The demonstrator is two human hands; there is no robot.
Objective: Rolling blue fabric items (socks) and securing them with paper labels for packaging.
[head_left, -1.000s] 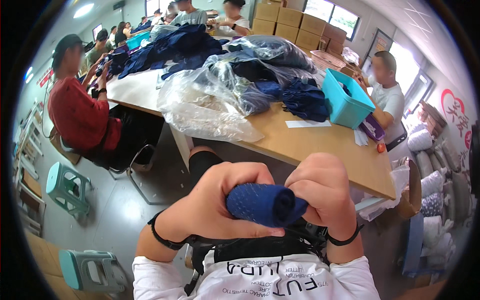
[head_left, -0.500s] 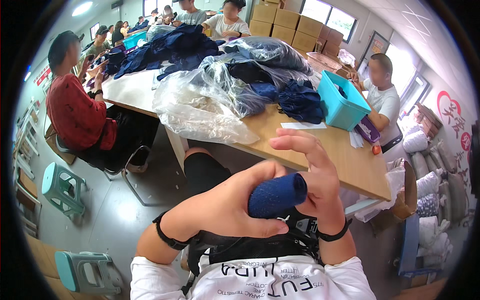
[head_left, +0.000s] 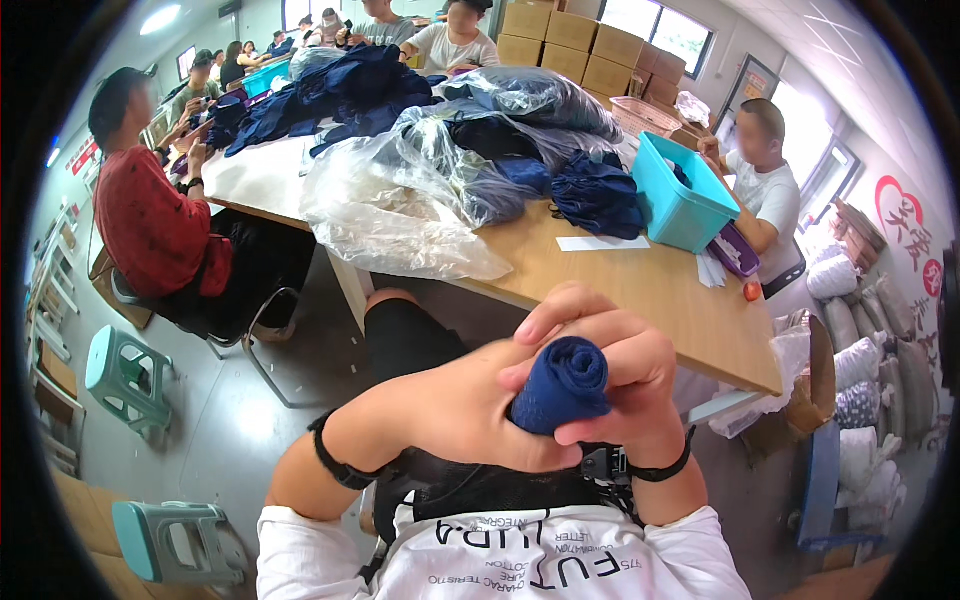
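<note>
Both of my hands close around a rolled dark blue sock held in front of my chest. My right hand wraps over the roll with fingers curled across its top and front. My left hand cups it from the left and beneath. The roll's spiral end faces the camera. Black bands circle both wrists. A wooden table lies just beyond my hands, and my black-clad knee pokes out under its edge.
Clear plastic bags and heaps of dark blue socks cover the table, beside a teal bin. A person in red sits left, a person in white right. Teal stools stand on the floor; cardboard boxes behind.
The blue sock has been rolled tighter and turned upright, its end now facing me. My right fingers have curled down over it, and both hands have shifted right and up slightly.
</note>
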